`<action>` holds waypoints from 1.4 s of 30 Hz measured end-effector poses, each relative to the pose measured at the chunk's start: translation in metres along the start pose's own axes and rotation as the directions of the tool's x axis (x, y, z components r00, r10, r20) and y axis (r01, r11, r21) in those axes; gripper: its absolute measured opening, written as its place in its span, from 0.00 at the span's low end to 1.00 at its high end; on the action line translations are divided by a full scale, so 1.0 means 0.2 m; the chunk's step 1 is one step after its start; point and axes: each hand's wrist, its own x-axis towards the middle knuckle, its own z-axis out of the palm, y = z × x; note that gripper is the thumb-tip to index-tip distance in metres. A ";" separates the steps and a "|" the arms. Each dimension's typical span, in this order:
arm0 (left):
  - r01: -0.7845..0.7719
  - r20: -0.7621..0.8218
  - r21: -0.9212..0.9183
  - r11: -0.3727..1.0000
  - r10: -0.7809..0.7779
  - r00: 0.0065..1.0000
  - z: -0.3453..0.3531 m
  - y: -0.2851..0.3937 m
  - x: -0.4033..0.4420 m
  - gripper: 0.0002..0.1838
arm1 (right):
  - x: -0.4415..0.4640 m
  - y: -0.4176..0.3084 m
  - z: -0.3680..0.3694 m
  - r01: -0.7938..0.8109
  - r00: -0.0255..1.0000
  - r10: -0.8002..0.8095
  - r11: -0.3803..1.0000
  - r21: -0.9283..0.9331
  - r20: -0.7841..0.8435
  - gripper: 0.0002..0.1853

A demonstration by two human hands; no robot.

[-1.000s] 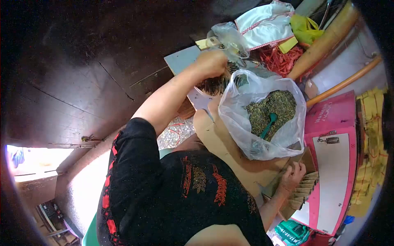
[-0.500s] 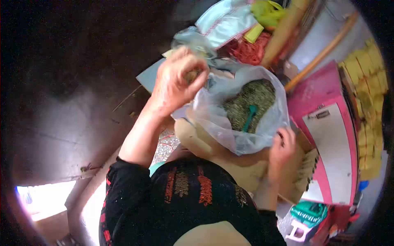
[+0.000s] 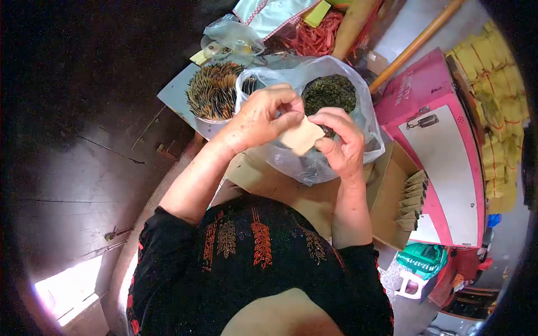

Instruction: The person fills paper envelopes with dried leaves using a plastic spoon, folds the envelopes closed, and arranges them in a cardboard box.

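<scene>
A small pale tan square packet [image 3: 302, 136] is pinched between both hands above the open plastic bag [image 3: 364, 89]. My left hand [image 3: 263, 117] grips its upper left corner with thumb and fingers. On its right side, my right hand [image 3: 343, 141] holds the edge. Dark green-brown dried flakes [image 3: 329, 94] fill part of the bag behind the hands. No green scoop is visible; the hands cover part of the bag. Left of the bag stands a round container packed with many thin, dark-edged upright pieces [image 3: 213, 92].
A cardboard box [image 3: 385, 196] holds a row of folded brown packets [image 3: 413, 196] at right. Beside it are a pink and white cabinet [image 3: 443, 151] and stacked yellow bundles [image 3: 493, 123]. Red strips [image 3: 316, 35] and a clear bag [image 3: 232, 36] lie behind.
My left hand has come from the round container to the front of the bag. My right hand has risen from near the cardboard box. Both now hold the packet. The view has shifted.
</scene>
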 end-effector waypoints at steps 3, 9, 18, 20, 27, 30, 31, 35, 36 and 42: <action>0.022 0.026 -0.152 0.988 -0.018 0.999 0.03 -0.04 0.00 0.03 | -0.03 0.01 0.01 -0.057 0.997 0.059 0.997 0.052 -0.046 0.23; 0.277 0.116 -0.497 0.822 -0.254 0.960 0.09 -0.10 -0.02 0.05 | -0.09 0.07 0.03 -0.089 0.989 0.107 0.983 0.160 -0.105 0.21; 0.414 0.238 -0.703 0.579 -0.357 0.903 0.11 -0.11 0.00 0.05 | -0.10 0.06 0.03 0.103 0.988 -0.130 0.958 -0.266 -0.086 0.22; 0.415 0.262 -0.715 0.563 -0.334 0.905 0.12 -0.13 0.00 0.05 | -0.09 0.05 0.01 0.193 0.980 -0.196 0.918 -0.347 0.027 0.20; 0.429 0.366 -0.695 0.578 -0.229 0.902 0.18 -0.21 0.02 0.04 | -0.07 0.02 0.05 -0.080 0.965 0.087 0.996 -0.037 0.248 0.20; 0.381 0.360 -0.588 0.713 -0.190 0.913 0.19 -0.20 0.04 0.04 | -0.07 0.02 0.03 -0.185 0.913 0.193 0.981 -0.056 0.359 0.16; 0.344 0.361 -0.488 0.802 -0.174 0.916 0.19 -0.20 0.05 0.05 | -0.08 0.03 0.03 -0.187 0.912 0.194 0.981 -0.054 0.361 0.16; 0.259 0.296 -0.367 0.894 -0.151 0.943 0.17 -0.17 0.05 0.08 | -0.09 0.08 0.02 -0.110 0.955 0.143 0.984 -0.138 0.259 0.16; 0.202 0.230 -0.386 0.900 -0.118 0.966 0.16 -0.17 0.05 0.11 | -0.10 0.09 0.00 -0.083 0.972 0.109 0.988 -0.132 0.207 0.15; 0.212 0.376 0.003 0.977 -0.197 0.905 0.10 -0.06 0.03 0.32 | -0.11 0.11 -0.09 -0.114 0.985 0.134 0.976 -0.184 0.104 0.17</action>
